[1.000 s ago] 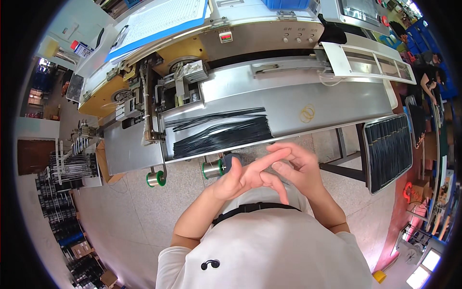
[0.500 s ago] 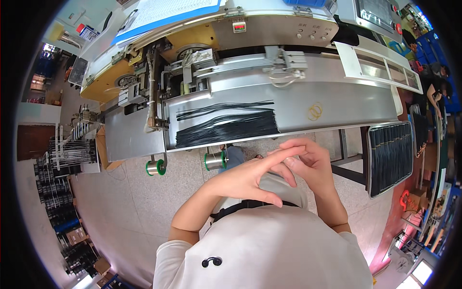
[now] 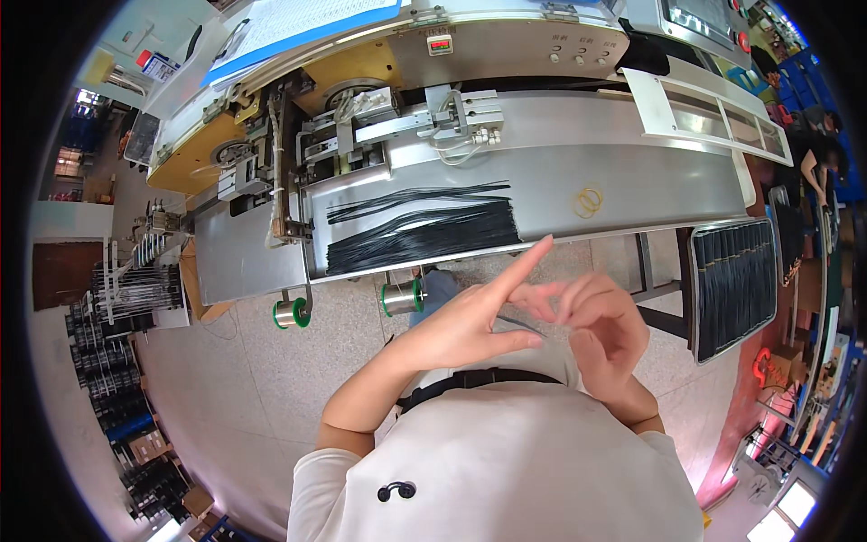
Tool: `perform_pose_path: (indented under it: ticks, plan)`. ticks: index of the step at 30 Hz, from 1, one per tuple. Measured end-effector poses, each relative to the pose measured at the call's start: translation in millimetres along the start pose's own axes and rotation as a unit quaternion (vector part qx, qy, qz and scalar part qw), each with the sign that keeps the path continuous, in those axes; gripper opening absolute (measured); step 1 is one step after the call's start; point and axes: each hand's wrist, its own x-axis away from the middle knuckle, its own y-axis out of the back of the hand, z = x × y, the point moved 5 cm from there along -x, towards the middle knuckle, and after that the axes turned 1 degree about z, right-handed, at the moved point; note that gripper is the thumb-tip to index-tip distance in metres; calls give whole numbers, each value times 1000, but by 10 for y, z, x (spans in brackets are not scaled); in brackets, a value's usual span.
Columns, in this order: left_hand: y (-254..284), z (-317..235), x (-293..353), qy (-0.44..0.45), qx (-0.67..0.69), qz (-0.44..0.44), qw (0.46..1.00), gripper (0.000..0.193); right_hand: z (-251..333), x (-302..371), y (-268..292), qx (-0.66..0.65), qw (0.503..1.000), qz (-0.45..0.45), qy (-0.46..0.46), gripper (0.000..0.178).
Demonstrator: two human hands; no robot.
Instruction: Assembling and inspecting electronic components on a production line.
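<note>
My left hand [image 3: 479, 316] is held in front of my waist, its index finger stretched out toward the metal tray's front edge and its thumb apart. Nothing is in it. Close beside it is my right hand [image 3: 603, 330], its fingers loosely curled and apart from the thumb, slightly blurred, with nothing visible in it. Its fingertips overlap the left hand's fingers in the picture; whether they touch I cannot tell. Beyond the hands, a pile of cut black wires [image 3: 424, 242] lies on the metal tray [image 3: 542, 194], with a few yellow rubber bands [image 3: 587, 202] to its right.
A wire-handling machine [image 3: 361, 117] with a sliding arm [image 3: 465, 116] spans the tray's back. Green-rimmed wire spools [image 3: 402, 297] hang below the front edge. At the right stands a tray of bundled black wires [image 3: 733, 280]. A blue clipboard [image 3: 307, 36] lies on top.
My hands have drawn apart from their clasp; the right has moved slightly right and down, and the left index finger now points up. The machine's sliding arm has shifted left.
</note>
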Motion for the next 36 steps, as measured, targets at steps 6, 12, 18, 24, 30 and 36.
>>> perform_pose_path:
  ticks: [6, 12, 18, 24, 30, 36]
  plan:
    - [-9, -40, -15, -13, -19, 1, 1000, 98, -61, 12, -98, -99, 994, -12, -33, 11]
    - [-8, -27, -17, -5, -19, -1, 1000, 97, -89, 34, -97, -99, 995, -9, -32, 10]
    - [-4, 1, -17, 1, -18, 3, 1000, 96, -101, 42, -103, -69, 997, 4, -30, 11]
    - [-12, 11, -15, 2, -8, 2, 1000, 95, -72, 37, -128, -31, 999, 37, -23, 6]
    - [-21, 19, -12, -23, -19, -5, 1000, 95, -56, 27, -158, 1, 998, 55, -5, 8]
    - [-37, -30, 9, 22, 1, -1, 1000, 96, 37, -8, -221, 113, 989, 78, 52, 19]
